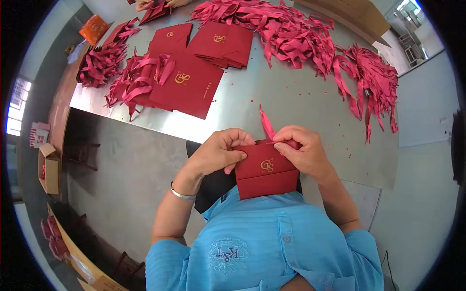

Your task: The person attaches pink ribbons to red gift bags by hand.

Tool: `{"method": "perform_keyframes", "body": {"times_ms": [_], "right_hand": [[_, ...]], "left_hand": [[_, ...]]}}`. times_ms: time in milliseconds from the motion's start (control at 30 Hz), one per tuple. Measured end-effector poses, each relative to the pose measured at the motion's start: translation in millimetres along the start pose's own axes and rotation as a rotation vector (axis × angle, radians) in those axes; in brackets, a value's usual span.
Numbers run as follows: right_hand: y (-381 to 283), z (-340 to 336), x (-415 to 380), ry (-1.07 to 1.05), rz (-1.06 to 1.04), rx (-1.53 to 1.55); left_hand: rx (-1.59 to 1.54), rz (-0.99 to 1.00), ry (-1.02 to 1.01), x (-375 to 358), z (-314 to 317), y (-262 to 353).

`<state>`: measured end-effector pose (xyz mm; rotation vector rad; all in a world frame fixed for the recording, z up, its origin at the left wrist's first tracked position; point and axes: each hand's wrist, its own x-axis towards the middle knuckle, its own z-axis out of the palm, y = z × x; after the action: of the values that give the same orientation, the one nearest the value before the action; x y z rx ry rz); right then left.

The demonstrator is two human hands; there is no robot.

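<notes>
A small dark-red paper bag (268, 183) with a gold logo rests against my lap, its top edge toward the table. My left hand (221, 151), with a silver bangle at the wrist, pinches the bag's upper left corner. On the other side, my right hand (303, 149) is closed on a pink ribbon (267, 123) at the bag's top edge. One end of that ribbon sticks up past the fingers toward the table. Whether the ribbon passes through a hole in the bag is hidden by the fingers.
The metal table (291, 104) carries flat red bags (187, 82), a stack of red bags (221, 46), ribboned bags (138, 80) and a large heap of pink ribbons (291, 39). More ribbons (371, 72) hang at the right. Another person's hands (145, 5) hold a red bag at the far edge.
</notes>
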<state>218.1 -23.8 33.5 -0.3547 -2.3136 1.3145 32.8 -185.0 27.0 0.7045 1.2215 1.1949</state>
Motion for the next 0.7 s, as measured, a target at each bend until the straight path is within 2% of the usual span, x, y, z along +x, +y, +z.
{"method": "perform_keyframes", "body": {"times_ms": [167, 300, 367, 500, 567, 700], "right_hand": [[-3, 2, 3, -0.019, 0.099, -0.014], [-9, 3, 8, -0.029, 0.083, -0.019], [-14, 1, 11, -0.067, 0.194, 0.029], [-8, 0, 9, -0.096, 0.175, 0.024], [-12, 2, 7, -0.112, 0.266, 0.088], [-7, 2, 5, -0.128, 0.238, 0.096]], "left_hand": [[-0.15, 0.015, 0.04, -2, -1, -3], [-0.156, 0.025, -0.022, -1, -4, -1], [-0.167, 0.026, -0.046, -1, -5, -1], [-0.341, 0.011, -0.12, -3, -10, -7], [-0.371, 0.02, -0.154, -5, -11, -11], [-0.393, 0.057, -0.241, -6, -12, -17]]}}
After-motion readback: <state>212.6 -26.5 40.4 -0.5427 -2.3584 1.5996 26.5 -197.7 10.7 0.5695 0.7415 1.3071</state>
